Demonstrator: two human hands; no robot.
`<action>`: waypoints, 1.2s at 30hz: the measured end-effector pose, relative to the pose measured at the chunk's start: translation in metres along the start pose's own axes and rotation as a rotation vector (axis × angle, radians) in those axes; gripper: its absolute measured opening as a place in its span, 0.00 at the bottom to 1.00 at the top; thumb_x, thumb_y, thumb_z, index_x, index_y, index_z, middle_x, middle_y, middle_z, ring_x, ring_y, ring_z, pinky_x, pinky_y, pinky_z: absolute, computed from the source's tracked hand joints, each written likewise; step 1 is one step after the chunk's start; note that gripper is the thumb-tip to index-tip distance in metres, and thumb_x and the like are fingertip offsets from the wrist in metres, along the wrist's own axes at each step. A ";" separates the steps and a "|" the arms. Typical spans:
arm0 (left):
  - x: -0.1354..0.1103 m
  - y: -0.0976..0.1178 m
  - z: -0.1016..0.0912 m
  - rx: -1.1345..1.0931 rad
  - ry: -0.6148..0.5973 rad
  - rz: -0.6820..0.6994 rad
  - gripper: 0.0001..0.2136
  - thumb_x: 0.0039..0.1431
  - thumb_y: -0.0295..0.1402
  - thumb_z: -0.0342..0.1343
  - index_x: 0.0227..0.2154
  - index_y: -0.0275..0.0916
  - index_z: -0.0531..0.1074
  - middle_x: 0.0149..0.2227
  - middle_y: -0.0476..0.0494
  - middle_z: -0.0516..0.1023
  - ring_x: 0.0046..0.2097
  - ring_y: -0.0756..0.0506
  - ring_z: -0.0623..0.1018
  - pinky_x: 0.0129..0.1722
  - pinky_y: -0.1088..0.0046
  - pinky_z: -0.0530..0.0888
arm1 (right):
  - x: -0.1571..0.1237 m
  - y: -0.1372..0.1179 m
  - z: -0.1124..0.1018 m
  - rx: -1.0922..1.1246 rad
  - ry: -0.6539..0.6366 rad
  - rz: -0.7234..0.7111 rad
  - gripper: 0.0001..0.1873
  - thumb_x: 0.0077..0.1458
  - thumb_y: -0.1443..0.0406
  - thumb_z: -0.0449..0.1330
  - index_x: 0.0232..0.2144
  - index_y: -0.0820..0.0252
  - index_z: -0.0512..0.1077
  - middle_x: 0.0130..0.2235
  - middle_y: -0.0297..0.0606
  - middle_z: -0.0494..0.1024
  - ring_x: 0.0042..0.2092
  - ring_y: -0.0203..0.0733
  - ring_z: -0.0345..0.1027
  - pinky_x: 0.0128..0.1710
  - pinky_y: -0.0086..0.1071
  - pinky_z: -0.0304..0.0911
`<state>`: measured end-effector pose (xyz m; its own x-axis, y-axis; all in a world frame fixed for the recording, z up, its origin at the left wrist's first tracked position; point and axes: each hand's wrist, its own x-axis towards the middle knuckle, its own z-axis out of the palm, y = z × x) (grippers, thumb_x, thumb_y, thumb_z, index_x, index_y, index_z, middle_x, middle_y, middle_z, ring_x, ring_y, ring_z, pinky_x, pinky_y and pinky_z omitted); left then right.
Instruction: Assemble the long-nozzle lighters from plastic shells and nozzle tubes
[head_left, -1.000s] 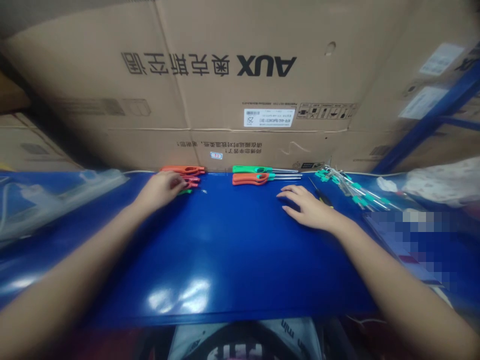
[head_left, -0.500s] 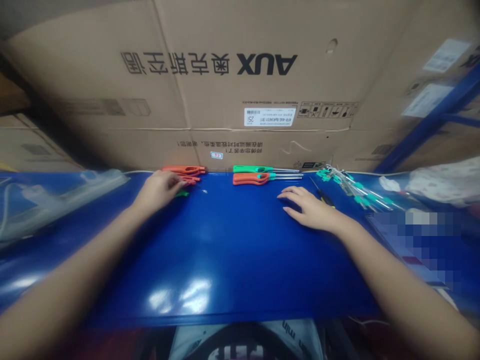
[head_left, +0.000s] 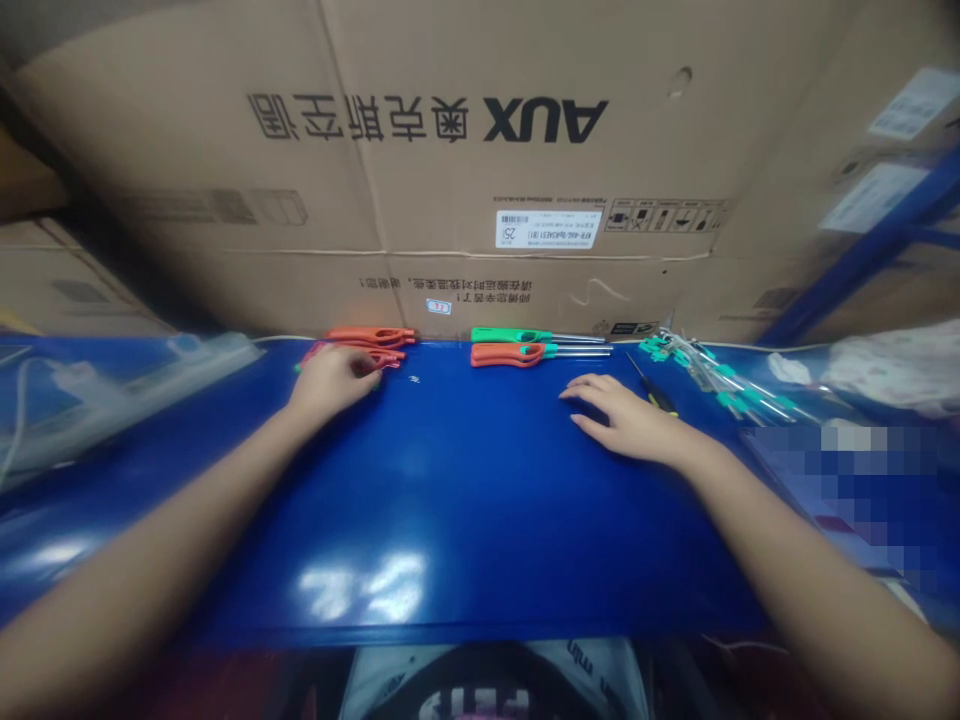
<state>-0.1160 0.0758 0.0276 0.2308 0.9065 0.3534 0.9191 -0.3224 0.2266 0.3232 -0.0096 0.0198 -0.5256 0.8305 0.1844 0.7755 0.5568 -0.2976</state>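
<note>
My left hand [head_left: 335, 382] is closed at the back left of the table, with its thumb and fingers curled together. Bits of green show at both sides of it, from a lighter handle mostly hidden under the palm. Right beside the fingers lie orange lighter handles [head_left: 375, 335] without metal tubes. My right hand [head_left: 624, 416] rests open over the table, fingers apart, holding nothing. Beyond it, toward the box, lie a green lighter [head_left: 510, 335] and an orange lighter [head_left: 501, 355], both with metal tubes. A screwdriver [head_left: 660, 400] lies close behind the right hand.
Several metal tubes with green collars [head_left: 724, 375] are heaped at the back right, by a white cloth [head_left: 892, 360]. A large cardboard box [head_left: 420, 200] walls off the back of the blue table [head_left: 480, 500]. A clear plastic tray [head_left: 135, 400] is at left.
My left hand has shifted slightly right and its fingers have closed in by the orange handles. The right hand stays open in nearly the same place. The view has moved a little.
</note>
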 end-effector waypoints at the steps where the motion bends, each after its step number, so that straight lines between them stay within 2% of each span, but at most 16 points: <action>1: 0.001 0.000 0.000 0.001 -0.001 -0.003 0.11 0.54 0.43 0.56 0.27 0.41 0.77 0.31 0.43 0.83 0.33 0.40 0.79 0.30 0.68 0.67 | 0.000 0.000 0.000 0.001 0.001 -0.003 0.19 0.65 0.58 0.53 0.54 0.55 0.70 0.57 0.47 0.71 0.60 0.55 0.63 0.61 0.55 0.61; 5: 0.001 0.004 -0.010 0.025 0.073 -0.013 0.13 0.59 0.42 0.53 0.30 0.40 0.77 0.34 0.40 0.82 0.38 0.38 0.77 0.35 0.65 0.68 | 0.001 -0.001 -0.001 0.001 0.026 -0.029 0.17 0.65 0.59 0.53 0.54 0.55 0.70 0.56 0.46 0.72 0.60 0.54 0.64 0.62 0.55 0.62; 8: -0.002 0.020 -0.025 0.045 0.183 -0.013 0.15 0.63 0.42 0.50 0.31 0.39 0.77 0.35 0.39 0.81 0.39 0.37 0.75 0.39 0.62 0.68 | 0.003 -0.011 -0.005 0.018 0.124 -0.070 0.16 0.66 0.61 0.53 0.54 0.53 0.69 0.56 0.45 0.72 0.59 0.52 0.65 0.61 0.53 0.62; 10: -0.009 0.040 -0.033 0.011 0.267 0.106 0.16 0.65 0.44 0.52 0.32 0.39 0.77 0.35 0.40 0.81 0.39 0.39 0.74 0.41 0.62 0.69 | 0.005 -0.024 -0.008 0.049 0.223 -0.098 0.18 0.66 0.63 0.53 0.57 0.52 0.66 0.57 0.46 0.70 0.60 0.51 0.65 0.62 0.51 0.62; 11: -0.014 0.052 -0.034 -0.029 0.268 0.179 0.15 0.65 0.45 0.53 0.33 0.40 0.78 0.36 0.41 0.82 0.38 0.40 0.74 0.42 0.62 0.69 | 0.005 -0.032 -0.009 0.069 0.265 -0.115 0.20 0.66 0.64 0.53 0.59 0.52 0.64 0.57 0.47 0.69 0.60 0.51 0.65 0.62 0.50 0.62; 12: -0.021 0.066 -0.033 -0.076 0.248 0.242 0.14 0.65 0.44 0.54 0.34 0.40 0.78 0.36 0.42 0.82 0.38 0.40 0.74 0.42 0.62 0.69 | 0.006 -0.041 -0.010 0.089 0.299 -0.136 0.22 0.66 0.64 0.53 0.61 0.51 0.63 0.58 0.47 0.69 0.60 0.50 0.65 0.62 0.50 0.62; 14: -0.037 0.092 -0.025 -0.176 0.130 0.380 0.12 0.67 0.42 0.54 0.36 0.42 0.79 0.36 0.44 0.83 0.38 0.41 0.74 0.43 0.62 0.70 | 0.006 -0.060 -0.008 0.127 0.296 -0.184 0.25 0.65 0.63 0.55 0.63 0.50 0.60 0.59 0.47 0.68 0.62 0.50 0.63 0.63 0.49 0.61; 17: -0.061 0.123 -0.003 -0.223 -0.055 0.520 0.10 0.68 0.40 0.55 0.38 0.44 0.80 0.38 0.45 0.83 0.40 0.42 0.74 0.42 0.61 0.68 | 0.006 -0.083 0.001 0.153 0.172 -0.280 0.24 0.64 0.61 0.58 0.61 0.52 0.63 0.59 0.48 0.68 0.62 0.50 0.62 0.62 0.47 0.61; 19: -0.073 0.132 0.010 -0.297 -0.110 0.565 0.08 0.68 0.38 0.56 0.39 0.44 0.79 0.41 0.46 0.83 0.42 0.43 0.75 0.44 0.62 0.69 | 0.006 -0.090 0.009 0.156 0.060 -0.332 0.18 0.64 0.62 0.59 0.56 0.53 0.67 0.57 0.46 0.70 0.59 0.48 0.64 0.59 0.45 0.62; 22: -0.079 0.134 0.018 -0.451 -0.179 0.631 0.07 0.66 0.38 0.58 0.40 0.44 0.79 0.41 0.47 0.83 0.43 0.44 0.75 0.46 0.64 0.70 | 0.008 -0.089 0.018 0.183 -0.061 -0.342 0.07 0.64 0.64 0.60 0.44 0.55 0.71 0.51 0.43 0.74 0.53 0.45 0.67 0.55 0.42 0.63; 24: -0.078 0.132 0.017 -0.484 -0.177 0.652 0.09 0.65 0.40 0.60 0.43 0.45 0.77 0.43 0.46 0.82 0.45 0.44 0.75 0.49 0.64 0.70 | 0.009 -0.083 0.020 0.195 -0.085 -0.313 0.03 0.62 0.64 0.61 0.39 0.57 0.69 0.46 0.41 0.74 0.49 0.44 0.68 0.52 0.41 0.63; 27: -0.072 0.126 0.016 -0.438 -0.144 0.616 0.18 0.62 0.42 0.62 0.53 0.45 0.73 0.53 0.42 0.78 0.54 0.40 0.73 0.57 0.59 0.68 | 0.009 -0.072 0.016 0.175 -0.086 -0.282 0.06 0.61 0.64 0.63 0.36 0.58 0.68 0.41 0.40 0.74 0.44 0.44 0.67 0.48 0.40 0.63; 29: -0.069 0.121 0.018 -0.430 -0.135 0.533 0.23 0.62 0.42 0.62 0.58 0.45 0.68 0.57 0.40 0.74 0.59 0.38 0.71 0.60 0.56 0.67 | 0.009 -0.066 0.012 0.170 -0.084 -0.275 0.06 0.61 0.63 0.63 0.35 0.58 0.69 0.40 0.40 0.75 0.43 0.43 0.67 0.46 0.39 0.63; 32: -0.065 0.111 0.026 -0.512 -0.151 0.404 0.22 0.65 0.43 0.58 0.60 0.44 0.66 0.56 0.39 0.75 0.57 0.39 0.74 0.58 0.57 0.71 | 0.009 -0.060 0.005 0.159 -0.078 -0.277 0.07 0.61 0.61 0.63 0.35 0.58 0.70 0.40 0.41 0.76 0.43 0.44 0.68 0.45 0.39 0.64; 36: -0.063 0.104 0.032 -0.574 -0.190 0.379 0.22 0.64 0.42 0.59 0.58 0.44 0.68 0.55 0.41 0.77 0.55 0.41 0.77 0.57 0.59 0.73 | 0.008 -0.055 0.000 0.143 -0.022 -0.256 0.08 0.64 0.59 0.61 0.35 0.58 0.72 0.39 0.42 0.78 0.41 0.44 0.70 0.44 0.38 0.64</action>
<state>-0.0251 -0.0061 -0.0005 0.6010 0.7187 0.3497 0.4632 -0.6698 0.5804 0.2768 -0.0337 0.0373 -0.7063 0.6621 0.2507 0.5605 0.7392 -0.3733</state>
